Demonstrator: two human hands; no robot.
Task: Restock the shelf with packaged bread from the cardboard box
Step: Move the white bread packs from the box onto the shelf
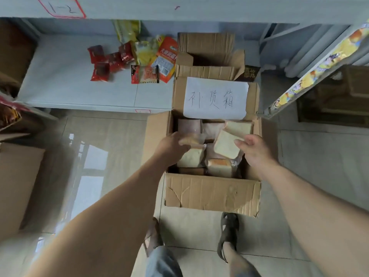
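Sandalled feet [227, 234] stand before the open box [211, 194] of bread packs [191, 158]. The left hand [171, 144] grips one pack [192, 139]; the right hand [255, 150] pinches a slice pack [227, 144]. Beyond, snack packets [127, 60] litter the shelf [65, 80] beside another carton [207, 56].

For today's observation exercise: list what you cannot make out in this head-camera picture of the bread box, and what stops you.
- Left hand: its fingertips are hidden behind a bread pack, so the grip is unclear.
- Lower bread layers in the cardboard box: covered by the top packs.
- Snack packets on the shelf: print too small and blurred.
- Box at left: cut off by the edge.
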